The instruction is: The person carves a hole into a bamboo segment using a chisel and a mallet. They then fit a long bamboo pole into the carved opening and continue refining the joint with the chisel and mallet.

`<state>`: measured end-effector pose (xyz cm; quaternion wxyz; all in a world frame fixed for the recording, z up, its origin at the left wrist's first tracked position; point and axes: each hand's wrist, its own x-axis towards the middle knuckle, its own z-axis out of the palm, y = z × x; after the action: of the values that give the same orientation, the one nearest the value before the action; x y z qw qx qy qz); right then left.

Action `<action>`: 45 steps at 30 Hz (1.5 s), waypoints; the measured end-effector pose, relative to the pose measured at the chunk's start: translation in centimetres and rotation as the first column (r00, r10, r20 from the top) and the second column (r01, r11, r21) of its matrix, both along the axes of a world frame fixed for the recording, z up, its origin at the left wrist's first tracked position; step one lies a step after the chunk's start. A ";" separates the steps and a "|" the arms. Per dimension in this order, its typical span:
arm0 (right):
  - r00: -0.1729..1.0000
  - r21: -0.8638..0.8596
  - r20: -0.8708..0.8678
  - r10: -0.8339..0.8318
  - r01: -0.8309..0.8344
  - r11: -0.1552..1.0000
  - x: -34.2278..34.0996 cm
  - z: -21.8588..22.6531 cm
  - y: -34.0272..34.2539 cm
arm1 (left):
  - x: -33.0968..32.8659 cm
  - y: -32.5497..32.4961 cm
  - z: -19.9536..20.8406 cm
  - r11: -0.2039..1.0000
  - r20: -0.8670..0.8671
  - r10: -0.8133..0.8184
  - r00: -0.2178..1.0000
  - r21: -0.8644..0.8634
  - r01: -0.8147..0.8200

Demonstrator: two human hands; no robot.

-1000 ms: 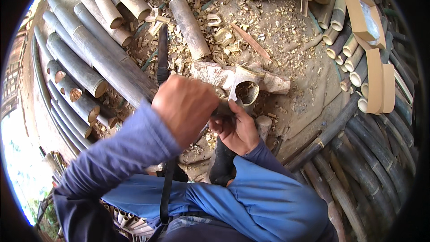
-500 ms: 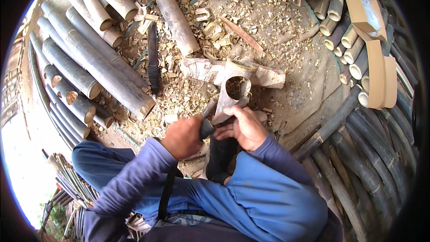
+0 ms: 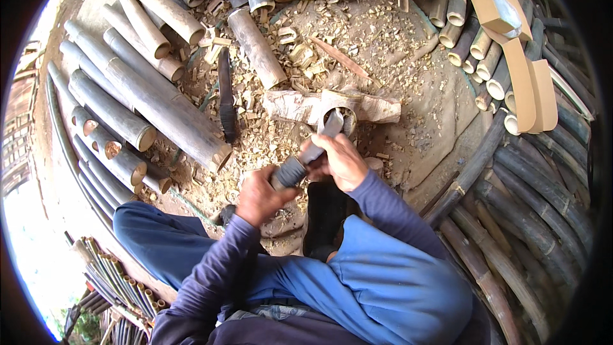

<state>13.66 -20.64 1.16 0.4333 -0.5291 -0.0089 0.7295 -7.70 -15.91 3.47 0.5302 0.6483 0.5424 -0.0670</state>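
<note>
My left hand (image 3: 258, 197) is wrapped round the handle end of a knife with a black wrapped grip (image 3: 291, 172). My right hand (image 3: 345, 162) is closed on the grey blade (image 3: 332, 124), whose tip points away from me. Past the fingers, the blade tip lies over the round hole in a bamboo piece (image 3: 349, 101), though I cannot tell whether it touches the rim. Hands and blade hide much of that piece. Behind it, a pale rough-barked log (image 3: 290, 107) lies crosswise on the ground.
A second dark blade with a wrapped handle (image 3: 226, 96) lies left on wood chips. Near it are a loose bamboo section (image 3: 257, 49) and a flat strip (image 3: 340, 57). Bamboo poles (image 3: 147, 102) line the left, more (image 3: 511, 211) the right. An opened cardboard box (image 3: 523, 89) sits far right.
The knife has turned so its blade now points forward over the bamboo hole. My left hand has moved slightly left, my right hand slightly forward. The view has shifted a little.
</note>
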 end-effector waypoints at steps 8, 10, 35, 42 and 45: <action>0.684 0.014 -0.548 -0.481 0.583 0.813 -0.9 0.5 0.7 | 9.5 10.8 10.5 0.563 -0.470 -0.500 0.727 0.462 0.686; 0.531 -0.086 -0.660 -0.531 0.649 0.756 -1.1 0.1 0.2 | 11.3 9.8 10.8 0.276 -0.517 -0.571 0.638 0.611 0.742; 0.897 0.077 -0.310 -0.316 0.355 0.932 -1.8 3.4 -5.6 | 7.7 4.8 11.7 0.265 -0.011 -0.962 0.272 0.193 0.945; 0.279 0.083 0.959 0.055 -0.459 0.885 7.6 -2.2 -6.9 | 19.4 -0.9 2.6 0.216 0.015 -0.956 0.292 0.708 0.672; -0.058 -0.090 0.996 0.069 -0.592 0.801 10.6 -3.5 -5.1 | 22.0 1.4 1.9 0.337 0.065 -0.934 0.350 0.482 0.809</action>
<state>24.24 -25.73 -2.31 0.1979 -0.7617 -0.5739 0.2263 14.35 -14.49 5.40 0.3575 0.9245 0.0044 -0.1324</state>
